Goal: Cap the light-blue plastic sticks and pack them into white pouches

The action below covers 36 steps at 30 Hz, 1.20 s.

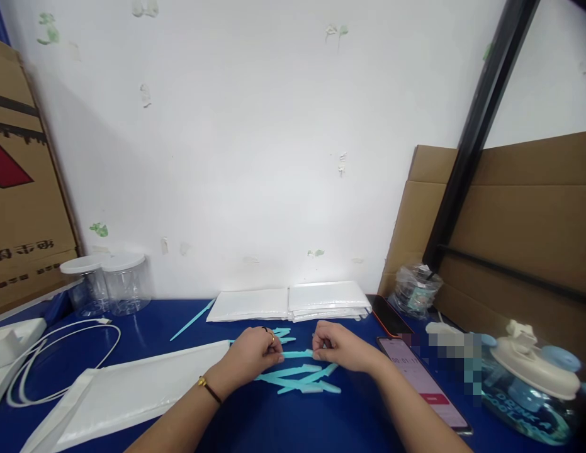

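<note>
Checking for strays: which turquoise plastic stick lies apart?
The far-left stick, slanting beside the back white padded mailers; the other sticks cluster farther right.

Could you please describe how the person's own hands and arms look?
The left hand wears a gold-coloured ring; a dark bracelet with a gold-coloured bead circles that wrist. The right hand shows no jewellery. No sleeves are visible.

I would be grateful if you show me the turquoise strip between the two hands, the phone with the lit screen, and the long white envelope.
Turquoise strip (296, 355), head view: its bare middle stretch.
Phone (422, 382), head view: its lit screen.
Long white envelope (144, 385), head view: its upper face.
</note>
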Each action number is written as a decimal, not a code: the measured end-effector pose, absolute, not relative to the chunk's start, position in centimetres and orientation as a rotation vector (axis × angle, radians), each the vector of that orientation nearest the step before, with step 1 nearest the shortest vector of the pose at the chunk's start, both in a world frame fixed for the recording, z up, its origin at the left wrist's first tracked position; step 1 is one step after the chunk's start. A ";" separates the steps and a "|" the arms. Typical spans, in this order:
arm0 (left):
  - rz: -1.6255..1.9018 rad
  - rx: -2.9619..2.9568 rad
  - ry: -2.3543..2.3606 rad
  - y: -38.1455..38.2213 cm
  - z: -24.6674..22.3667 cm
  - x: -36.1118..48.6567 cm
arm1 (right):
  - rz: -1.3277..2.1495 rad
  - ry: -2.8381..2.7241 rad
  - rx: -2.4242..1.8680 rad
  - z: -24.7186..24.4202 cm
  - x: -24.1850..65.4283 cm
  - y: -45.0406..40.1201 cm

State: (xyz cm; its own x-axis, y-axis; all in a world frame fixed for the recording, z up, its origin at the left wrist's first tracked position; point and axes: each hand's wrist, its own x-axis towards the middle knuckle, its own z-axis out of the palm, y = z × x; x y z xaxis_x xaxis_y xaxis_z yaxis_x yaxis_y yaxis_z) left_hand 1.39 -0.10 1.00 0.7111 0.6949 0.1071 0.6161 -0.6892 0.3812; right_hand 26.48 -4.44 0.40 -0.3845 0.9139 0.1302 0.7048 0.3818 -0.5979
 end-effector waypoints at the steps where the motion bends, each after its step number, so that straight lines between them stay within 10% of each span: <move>1: 0.374 2.613 1.071 0.3 1.0 1.2 | 0.605 -2.190 -1.407 0.3 26.8 -4.3; 36: 0.287 2.638 1.420 2.6 1.5 -1.7 | 0.463 -2.055 -1.591 0.2 29.2 -3.8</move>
State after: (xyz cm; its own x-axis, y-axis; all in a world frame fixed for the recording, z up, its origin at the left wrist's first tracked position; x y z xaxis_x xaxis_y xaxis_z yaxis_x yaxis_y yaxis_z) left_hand -1.70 2.58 1.47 0.5384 0.8362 0.1043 0.8111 -0.5478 0.2049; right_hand 29.22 -3.85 0.24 -0.1952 0.9648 0.1760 0.7964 0.2607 -0.5457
